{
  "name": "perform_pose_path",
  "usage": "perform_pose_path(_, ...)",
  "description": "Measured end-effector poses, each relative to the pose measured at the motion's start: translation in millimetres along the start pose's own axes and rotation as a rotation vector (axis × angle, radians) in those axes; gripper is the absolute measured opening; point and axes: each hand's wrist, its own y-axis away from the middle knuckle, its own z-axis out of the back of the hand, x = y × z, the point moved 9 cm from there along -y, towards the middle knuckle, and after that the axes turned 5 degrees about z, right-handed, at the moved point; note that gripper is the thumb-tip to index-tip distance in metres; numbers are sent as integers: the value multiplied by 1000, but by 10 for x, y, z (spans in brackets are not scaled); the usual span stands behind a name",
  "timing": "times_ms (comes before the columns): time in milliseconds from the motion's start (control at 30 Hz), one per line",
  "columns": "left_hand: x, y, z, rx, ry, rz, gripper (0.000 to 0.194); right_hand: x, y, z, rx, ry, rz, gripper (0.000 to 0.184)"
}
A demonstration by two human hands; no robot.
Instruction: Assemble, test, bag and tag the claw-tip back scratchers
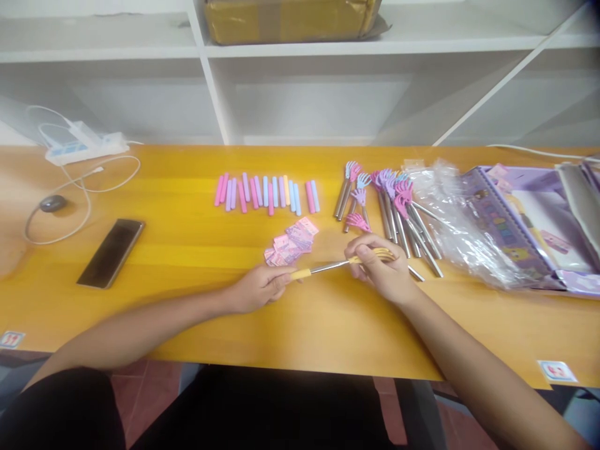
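A yellow back scratcher (330, 267) with a metal shaft stretches between my hands above the table's front half. My left hand (262, 287) is closed around its yellow handle sleeve. At the other end, the fingers of my right hand (382, 269) pinch the yellow claw head. Just beyond my left hand lies a fanned pile of small pink printed cards (291, 242). Farther back runs a row of pink, purple, blue and orange handle sleeves (267, 192). Past my right hand lie several back scratchers (400, 209) with coloured claw heads and bare metal shafts.
Clear plastic bags (469, 231) lie beside a purple printed box (509, 225) at the right. A phone (111, 253), a cable and a power strip (89, 147) are at the left. White shelving (356, 50) holding a taped carton (290, 20) stands behind the table (187, 219).
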Motion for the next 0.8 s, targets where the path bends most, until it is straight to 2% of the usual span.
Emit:
perform_pose_path(133,-96,-6,7,15,-80,-21,52,145,-19,47,60,34,1,22)
perform_pose_path(233,-187,3,107,20,-202,-9,51,264,-76,166,51,192,28,23)
perform_pose_path(333,-336,20,285,-25,-457,-24,48,425,-135,200,69,455,197,17)
perform_pose_path(467,-529,57,423,-168,-975,-122,35,580,-86,2,146,741,529,14)
perform_pose_path(567,-567,95,367,-274,-1353,-183,29,624,16,-214,186,879,707,23)
perform_pose_path(667,-585,129,236,-309,-1554,-251,28,669,104,-417,195,1025,820,24)
perform_pose_path(800,-650,167,141,-359,-1672,-317,26,628,140,-658,290,1204,839,25)
